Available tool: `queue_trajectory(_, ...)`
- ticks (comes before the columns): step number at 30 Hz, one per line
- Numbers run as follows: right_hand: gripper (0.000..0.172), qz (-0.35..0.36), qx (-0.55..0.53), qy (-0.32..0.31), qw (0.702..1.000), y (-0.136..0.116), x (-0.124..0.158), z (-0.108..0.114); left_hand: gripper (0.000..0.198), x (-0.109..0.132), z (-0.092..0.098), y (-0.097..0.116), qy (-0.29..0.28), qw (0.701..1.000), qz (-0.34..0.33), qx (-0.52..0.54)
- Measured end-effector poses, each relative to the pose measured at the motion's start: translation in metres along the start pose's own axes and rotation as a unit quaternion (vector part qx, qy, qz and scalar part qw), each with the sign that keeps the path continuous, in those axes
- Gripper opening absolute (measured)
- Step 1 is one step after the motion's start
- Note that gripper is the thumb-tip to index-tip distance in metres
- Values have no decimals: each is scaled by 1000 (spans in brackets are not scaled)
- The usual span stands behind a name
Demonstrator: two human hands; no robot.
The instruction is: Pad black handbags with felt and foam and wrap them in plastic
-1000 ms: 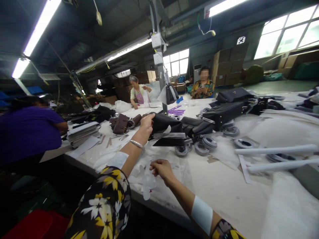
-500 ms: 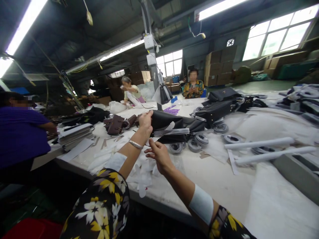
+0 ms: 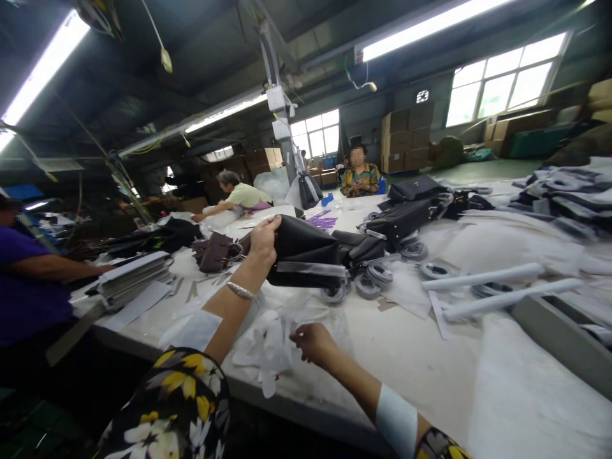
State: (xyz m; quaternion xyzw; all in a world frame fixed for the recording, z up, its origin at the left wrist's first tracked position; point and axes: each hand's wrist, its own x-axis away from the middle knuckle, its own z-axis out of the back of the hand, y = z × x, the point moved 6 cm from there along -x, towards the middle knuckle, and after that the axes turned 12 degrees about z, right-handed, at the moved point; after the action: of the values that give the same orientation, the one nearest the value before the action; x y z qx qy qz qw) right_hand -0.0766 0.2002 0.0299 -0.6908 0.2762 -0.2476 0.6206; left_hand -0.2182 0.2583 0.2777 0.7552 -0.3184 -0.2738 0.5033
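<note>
My left hand (image 3: pixel 262 241) grips the upper left corner of a black leather bag piece (image 3: pixel 306 254) and holds it lifted above the white worktable (image 3: pixel 411 357). A silver bangle circles that wrist. Closer to me, my right hand (image 3: pixel 312 341) is closed in a pinch on thin clear plastic wrap (image 3: pixel 272 344) that lies crumpled at the table's near edge. Both forearms wear white bands below flowered sleeves.
Tape rolls (image 3: pixel 368 284) and white tubes (image 3: pixel 482 277) lie right of the bag piece. A brown handbag (image 3: pixel 215 250) and stacked sheets (image 3: pixel 134 277) sit left. Black bags (image 3: pixel 406 213) are farther back. A person in purple (image 3: pixel 23 287) works at left; two others sit at the far end.
My right hand dropped from near the bag piece back to the plastic wrap at the table edge. My left hand lifted the bag piece slightly. The view shifted left.
</note>
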Motion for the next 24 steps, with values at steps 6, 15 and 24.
queue_trajectory(6, 65, 47, -347, 52, 935, -47, 39, 63, 37, 37, -11, 20, -150, 989, -15, 3)
queue_trajectory(15, 53, 147, -466, 194, 851, -73, 136, 137, 40, 90, -47, -46, -397, 897, 99, -166)
queue_trajectory(24, 46, 74, -268, 275, 920, -25, 239, 153, 41, 106, -61, -148, -440, 793, 104, -408)
